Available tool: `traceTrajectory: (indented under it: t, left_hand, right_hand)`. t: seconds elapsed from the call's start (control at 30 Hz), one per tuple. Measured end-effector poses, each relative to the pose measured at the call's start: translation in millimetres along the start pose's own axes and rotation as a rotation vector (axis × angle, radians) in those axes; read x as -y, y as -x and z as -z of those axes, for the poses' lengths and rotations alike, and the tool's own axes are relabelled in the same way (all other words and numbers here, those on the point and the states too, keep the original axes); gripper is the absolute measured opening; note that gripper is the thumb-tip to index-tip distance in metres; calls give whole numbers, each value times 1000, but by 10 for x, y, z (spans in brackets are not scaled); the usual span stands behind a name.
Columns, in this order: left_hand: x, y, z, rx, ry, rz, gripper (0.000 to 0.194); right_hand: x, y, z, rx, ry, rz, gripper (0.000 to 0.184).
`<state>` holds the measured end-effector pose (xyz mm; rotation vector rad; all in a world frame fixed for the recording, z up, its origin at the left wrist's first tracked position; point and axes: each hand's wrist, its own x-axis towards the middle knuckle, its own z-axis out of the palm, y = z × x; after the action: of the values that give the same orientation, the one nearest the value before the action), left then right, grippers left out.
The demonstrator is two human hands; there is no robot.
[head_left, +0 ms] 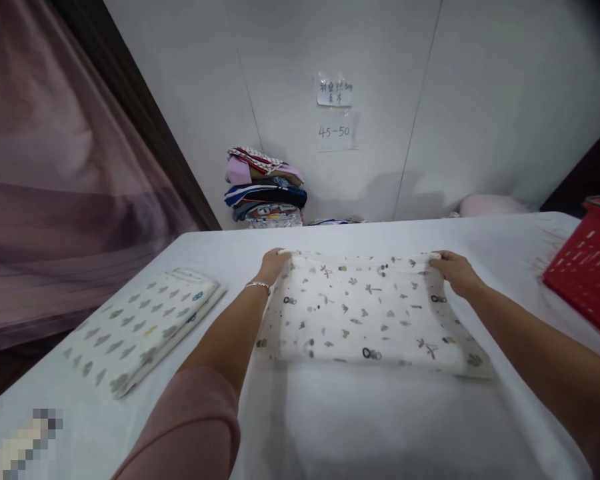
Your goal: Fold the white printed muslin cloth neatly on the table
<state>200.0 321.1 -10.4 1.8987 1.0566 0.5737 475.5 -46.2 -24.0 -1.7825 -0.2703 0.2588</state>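
Note:
A white cloth (360,307) printed with small plants and rainbows is stretched between my hands over the table. My left hand (274,265) grips its far left corner, and a silver bracelet (258,287) circles that wrist. At the far right corner, my right hand (455,272) pinches the cloth's edge. The cloth's near edge hangs toward the tabletop; whether it touches, I cannot tell. To the left lies a folded white cloth (145,323) with grey cloud shapes, apart from both hands.
The white-covered table (380,427) spans the view. A red basket (587,267) stands at its right side. Beyond the far edge, folded fabrics (265,193) are stacked against the wall, below paper signs (336,132). A pink curtain (70,187) hangs at left.

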Motion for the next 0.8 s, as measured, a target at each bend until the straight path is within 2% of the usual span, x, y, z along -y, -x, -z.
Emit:
traceTrajectory:
  t: [0.17, 0.27, 0.37, 0.5, 0.63, 0.8]
  left_hand:
    - [104, -167, -224, -61, -154, 13, 21]
    - [136, -209, -290, -79, -236, 8, 23]
    - [119, -206, -289, -83, -296, -10, 29]
    - [65, -126, -298, -57, -386, -16, 27]
    - [25, -42, -331, -63, -515, -36, 29]
    - [33, 18, -379, -120, -639, -55, 40]
  right_hand:
    - [-142, -257, -271, -116, 214, 28, 21]
    - [-230, -349, -363, -149, 297, 101, 24]
    - [-287, -419, -386, -172, 352, 133, 28]
    - [-332, -458, -402, -144, 599, 200, 32]
    - [-331, -415, -407, -101, 814, 213, 41]
    - [-282, -303, -394, -70, 1009, 219, 43]
